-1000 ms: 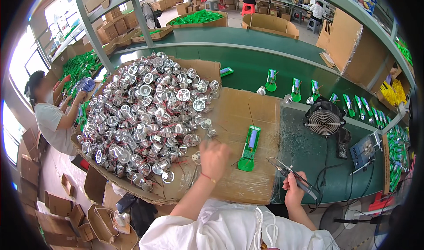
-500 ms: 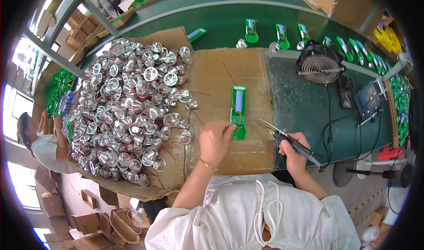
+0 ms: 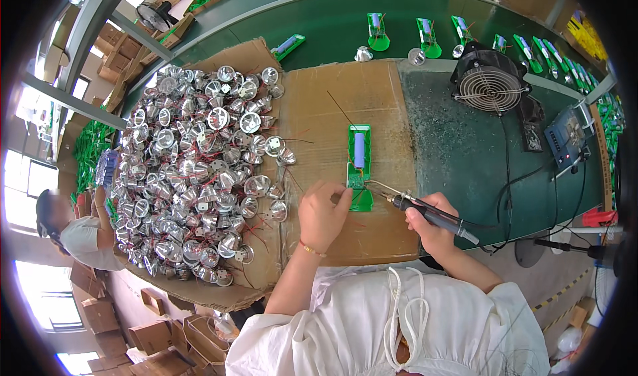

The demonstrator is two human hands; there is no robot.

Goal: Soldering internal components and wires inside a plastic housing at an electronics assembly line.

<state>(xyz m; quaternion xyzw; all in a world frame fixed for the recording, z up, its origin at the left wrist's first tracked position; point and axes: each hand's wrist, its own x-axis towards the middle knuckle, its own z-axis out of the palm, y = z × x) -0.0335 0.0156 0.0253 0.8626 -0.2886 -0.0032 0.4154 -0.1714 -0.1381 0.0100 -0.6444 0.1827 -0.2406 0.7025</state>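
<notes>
A green plastic housing [image 3: 359, 200] lies upright before me on the cardboard, with a purple cylindrical battery [image 3: 359, 151] and a small green circuit board [image 3: 357, 178] in it. My left hand [image 3: 321, 215] is closed in a pinch at the board's left edge; what its fingertips hold is too small to make out. My right hand [image 3: 433, 226] grips a black-handled soldering iron [image 3: 435, 218] with a thin metal tube alongside its tip. That tip reaches the board's lower right part, near my left fingertips. Fine red wires show by the housing's lower end.
A heap of silver reflector cups [image 3: 199, 176] with red wires fills a cardboard tray at left. A fan [image 3: 490, 89] and a blue soldering station [image 3: 566, 140] stand at right. More green housings [image 3: 379, 40] line the far belt. Another person [image 3: 83, 233] works at far left.
My right hand has brought the soldering iron left, so its tip is now at the circuit board. My left hand stays at the board's edge. The view has shifted slightly.
</notes>
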